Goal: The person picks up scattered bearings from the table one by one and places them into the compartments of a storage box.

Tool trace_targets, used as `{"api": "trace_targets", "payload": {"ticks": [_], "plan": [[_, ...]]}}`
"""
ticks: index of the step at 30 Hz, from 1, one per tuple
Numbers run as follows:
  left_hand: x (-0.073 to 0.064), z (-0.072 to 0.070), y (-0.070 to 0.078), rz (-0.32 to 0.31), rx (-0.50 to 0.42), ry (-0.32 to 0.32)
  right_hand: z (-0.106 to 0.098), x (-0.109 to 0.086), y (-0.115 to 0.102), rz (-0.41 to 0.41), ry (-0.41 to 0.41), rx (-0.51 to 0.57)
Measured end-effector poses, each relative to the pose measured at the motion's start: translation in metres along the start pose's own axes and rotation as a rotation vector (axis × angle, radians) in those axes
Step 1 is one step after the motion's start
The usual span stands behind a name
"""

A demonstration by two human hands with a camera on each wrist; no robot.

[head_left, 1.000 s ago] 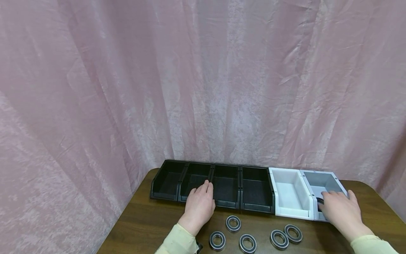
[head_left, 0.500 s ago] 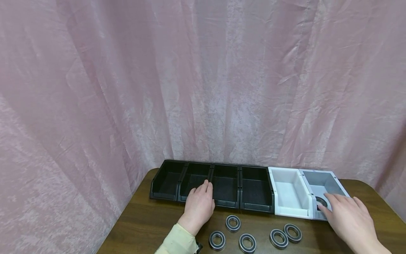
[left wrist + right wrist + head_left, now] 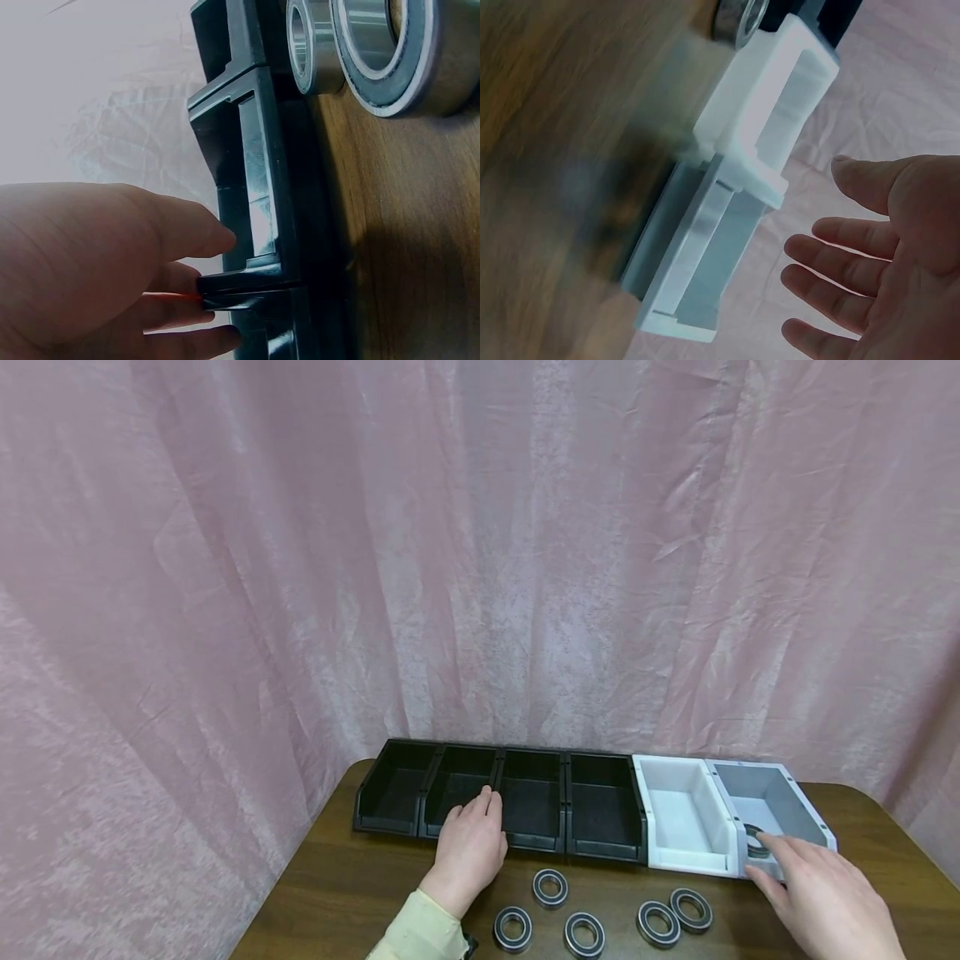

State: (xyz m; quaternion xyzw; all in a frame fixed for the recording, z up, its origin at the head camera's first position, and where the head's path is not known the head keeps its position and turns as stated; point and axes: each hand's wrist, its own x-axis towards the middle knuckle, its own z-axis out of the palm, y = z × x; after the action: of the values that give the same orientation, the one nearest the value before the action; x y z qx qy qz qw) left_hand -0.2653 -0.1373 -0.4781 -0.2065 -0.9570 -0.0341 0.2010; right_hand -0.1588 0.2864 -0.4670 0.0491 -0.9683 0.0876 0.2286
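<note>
My left hand (image 3: 471, 843) rests at the front of the black bins, its fingertips on the divider between the second bin (image 3: 461, 777) and the third bin (image 3: 532, 793). In the left wrist view its fingers hold nothing. My right hand (image 3: 832, 893) hovers with spread fingers over the front right of the grey bin (image 3: 813, 814), and the right wrist view shows nothing in it. A ball bearing (image 3: 756, 843) lies inside that grey bin, partly covered by the fingertips. Several more bearings lie on the table, among them a bearing (image 3: 551, 888) near the left hand.
A white bin (image 3: 686, 810) stands between the black bins and the grey one. Two bearings touch each other, one bearing (image 3: 660, 925) at the left, the other bearing (image 3: 692, 910) behind it. A pink curtain (image 3: 480, 568) hangs behind the wooden table (image 3: 322, 877).
My right hand has let go of the bearing in the grey bin and drawn back to the right and towards the front edge. The left hand has stayed in place.
</note>
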Motion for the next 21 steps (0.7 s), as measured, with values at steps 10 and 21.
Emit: {"api": "trace_targets", "payload": {"ticks": [10,21], "plan": [[0.000,0.000,0.000,0.007,0.008,0.018,-0.004,0.001,-0.016,0.028,-0.062,0.021],[0.000,0.002,0.000,0.000,0.011,0.000,-0.002,0.000,-0.015,0.051,-0.111,0.004]]}}
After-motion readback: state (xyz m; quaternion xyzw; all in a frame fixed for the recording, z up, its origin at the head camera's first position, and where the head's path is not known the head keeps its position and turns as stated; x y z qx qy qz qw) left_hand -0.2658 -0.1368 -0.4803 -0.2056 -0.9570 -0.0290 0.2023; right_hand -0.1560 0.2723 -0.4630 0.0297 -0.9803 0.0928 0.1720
